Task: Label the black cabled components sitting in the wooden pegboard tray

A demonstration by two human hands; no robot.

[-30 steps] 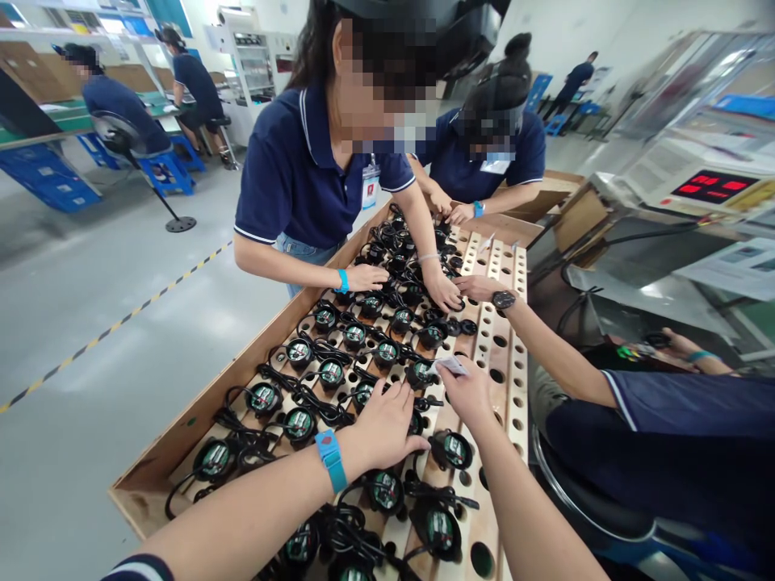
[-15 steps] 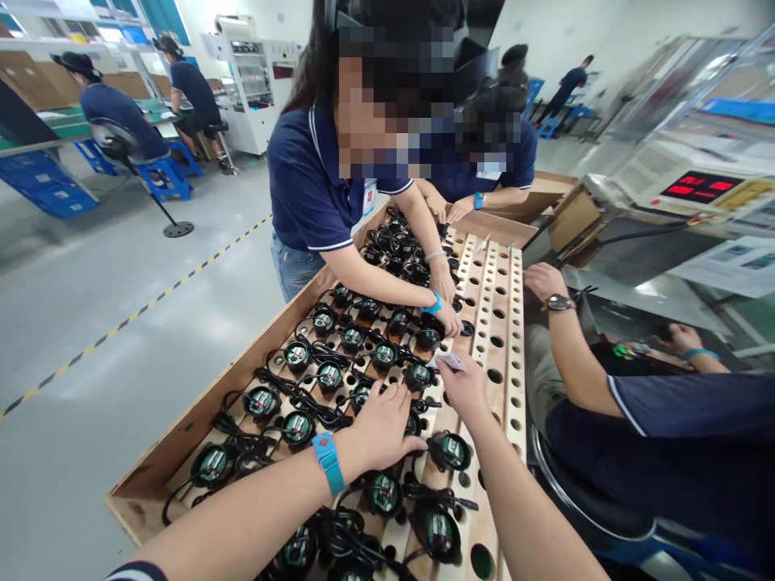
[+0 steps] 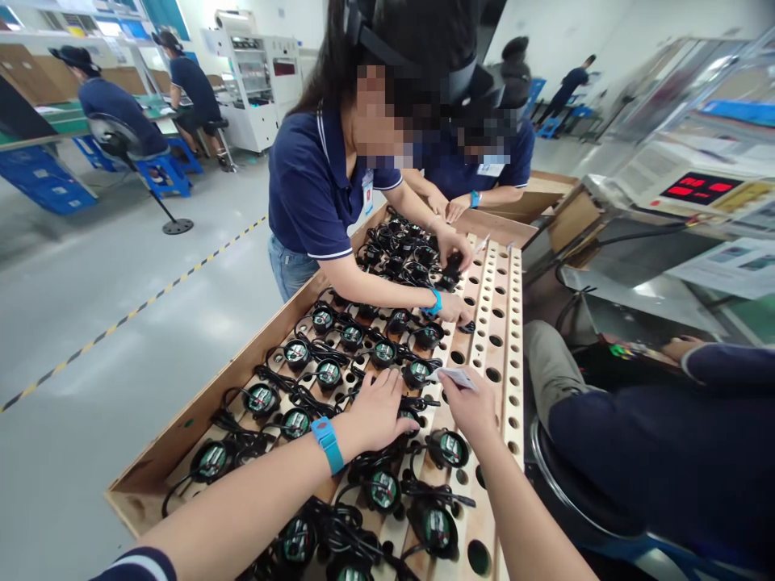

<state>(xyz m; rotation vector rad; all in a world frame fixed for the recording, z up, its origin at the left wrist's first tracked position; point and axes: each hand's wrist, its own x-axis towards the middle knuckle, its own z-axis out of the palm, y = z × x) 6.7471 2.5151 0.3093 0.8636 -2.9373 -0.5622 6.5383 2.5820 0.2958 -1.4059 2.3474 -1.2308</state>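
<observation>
Black housings (image 3: pixel 417 516) stand in rows across the left of the wooden rack (image 3: pixel 206 407), green boards (image 3: pixel 452 449) uncovered, my left hand (image 3: pixel 376 413) spread over them, my right hand (image 3: pixel 475 409) pinching a white slip (image 3: pixel 461 378) above its middle.

wooden tray with drilled rails (image 3: pixel 513 347), round black units (image 3: pixel 446 449), coiled black cables (image 3: pixel 308 386)

The L hand (image 3: pixel 379 411) lies w/ fingers spread over black round units (image 3: pixel 448 449) w/ green boards, inside a wooden crate (image 3: pixel 203 407). The R hand (image 3: pixel 475 403), at 3 o'clock from L hand, pinches a white paper (image 3: pixel 460 378). At approx. 12 o'clock of the view, a person (image 3: pixel 320 186) w/ blue wristband (image 3: pixel 433 303) reaches into the crate w/ both hands. At approx. 4 o'clock is a person in dk blue shirt (image 3: pixel 672 436).
</observation>
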